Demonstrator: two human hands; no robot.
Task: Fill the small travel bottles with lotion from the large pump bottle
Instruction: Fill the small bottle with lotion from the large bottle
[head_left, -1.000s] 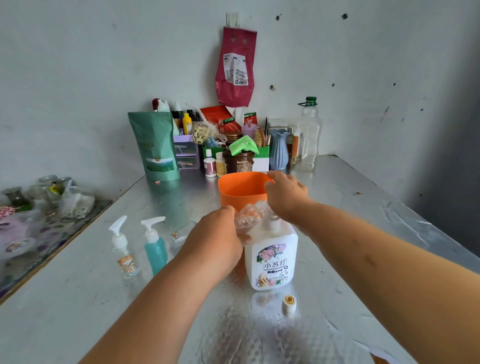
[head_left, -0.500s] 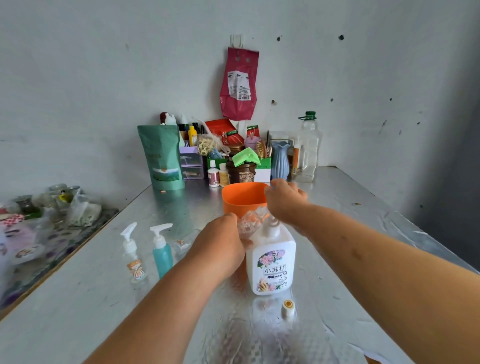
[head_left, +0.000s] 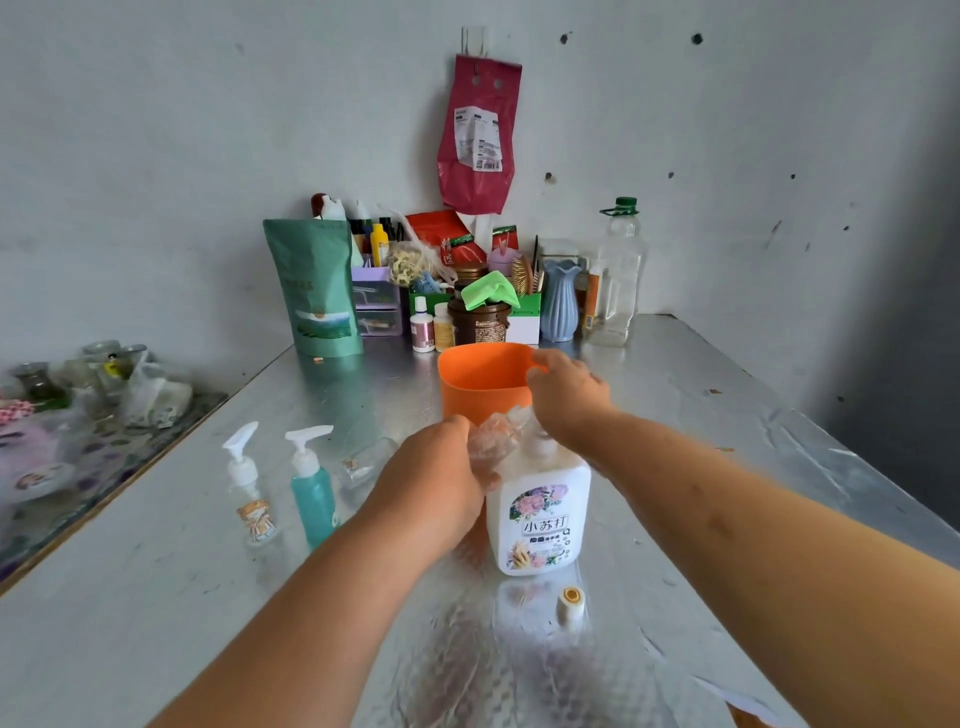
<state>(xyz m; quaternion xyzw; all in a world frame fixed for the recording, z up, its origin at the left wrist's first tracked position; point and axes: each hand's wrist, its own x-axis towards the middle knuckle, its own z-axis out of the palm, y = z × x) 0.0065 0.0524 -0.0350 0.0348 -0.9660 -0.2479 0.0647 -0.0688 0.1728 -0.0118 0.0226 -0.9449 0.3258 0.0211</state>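
Foil-skinned table (head_left: 156, 597), crinkled and shiny, under a scuffed grey wall. Against a second ago: same grips, same places, only a slight tilt of view. Likely mid-fill, then, with pumping not yet finished and two bottles left to do.

At left, standing idle: a clear bottle (head_left: 249, 493) with white pump, and just beside it a teal bottle (head_left: 311, 493), translucent, slim, rounded. Further right, left hand (head_left: 441, 478) curled round a held bottle (head_left: 493, 436) of thin, crumply clear plastic, raised to the spout side of the pump bottle (head_left: 543, 519); fill level impossible to judge. Pump bottle upright mid-table, touching that hand: white, opaque, square-shouldered, flowered label. Behind, an orange cup (head_left: 478, 379), smooth and matte. On top, right hand (head_left: 569, 400), fingers bent down over the pump head, hiding it. In front, lying loose, a small white cap (head_left: 570, 605).
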